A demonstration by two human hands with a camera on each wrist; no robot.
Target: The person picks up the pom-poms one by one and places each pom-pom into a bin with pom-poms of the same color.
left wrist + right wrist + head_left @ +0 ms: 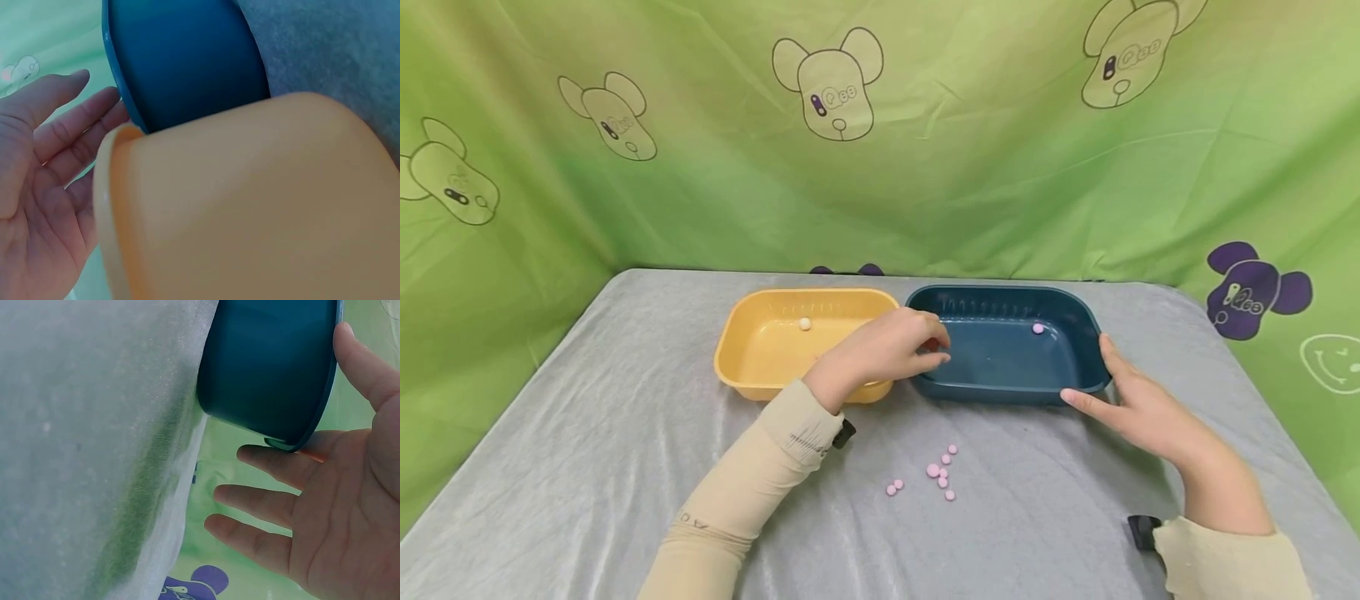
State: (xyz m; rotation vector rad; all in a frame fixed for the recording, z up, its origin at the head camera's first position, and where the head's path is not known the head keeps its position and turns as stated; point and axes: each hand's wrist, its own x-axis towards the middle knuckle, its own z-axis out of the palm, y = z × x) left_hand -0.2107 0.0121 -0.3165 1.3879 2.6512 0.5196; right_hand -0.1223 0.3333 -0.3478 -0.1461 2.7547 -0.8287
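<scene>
My left hand (895,346) is over the adjoining ends of the yellow basin (760,387) and the dark blue basin (1000,396). Its fingers bend loosely at the blue rim; in the left wrist view the thumb stands apart from them, with nothing between. My right hand (1138,408) rests on the blue basin's right end, thumb on the near rim and the other fingers spread out straight beside it. One white ball (805,323) lies in the yellow basin. A small pink ball (1038,328) sits toward the blue basin's far right.
Several small pink balls (933,471) lie loose on the grey cloth-covered table (587,467) in front of the basins. A pair of pink balls (892,490) is just left of them. Behind the table hangs a green printed curtain (715,200).
</scene>
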